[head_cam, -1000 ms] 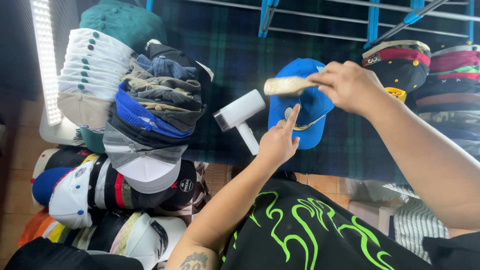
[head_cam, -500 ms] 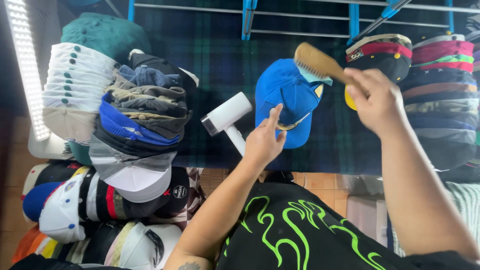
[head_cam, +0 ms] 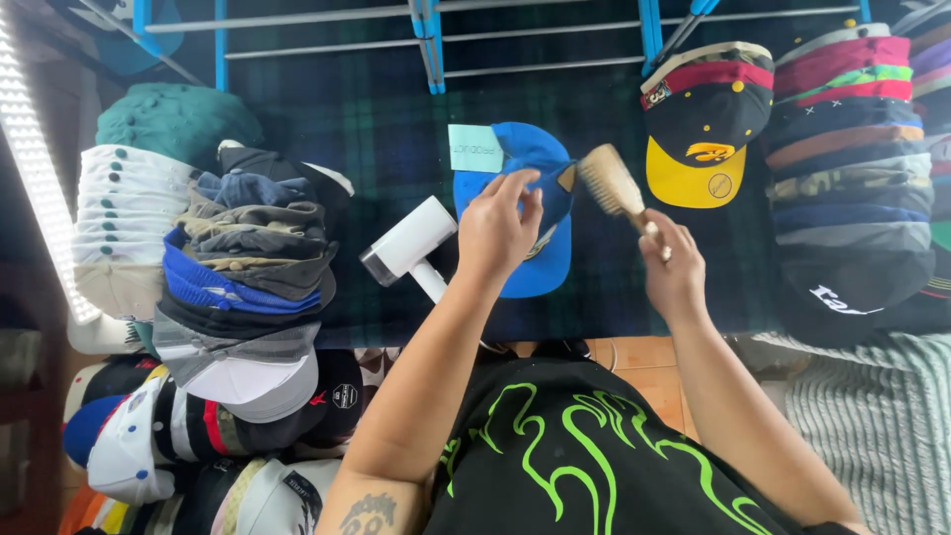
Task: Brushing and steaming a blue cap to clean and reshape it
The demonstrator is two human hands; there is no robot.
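Note:
A blue cap (head_cam: 530,159) with a pale green tag lies on the dark plaid cloth (head_cam: 396,129). My left hand (head_cam: 498,226) rests on the cap, fingers pressing its crown. My right hand (head_cam: 674,266) grips the handle of a wooden brush (head_cam: 612,184), bristles pointing up-left beside the cap's right edge. A white handheld steamer (head_cam: 408,248) lies just left of my left hand.
Stacks of caps stand at left (head_cam: 238,267) and right (head_cam: 852,149). A black and yellow cap (head_cam: 708,149) lies right of the brush. A blue-and-metal rack (head_cam: 428,40) runs along the top. A light strip (head_cam: 35,168) glows at far left.
My right hand brought the brush down from above the cap to its right side. My left hand moved up onto the cap. The view shifted left.

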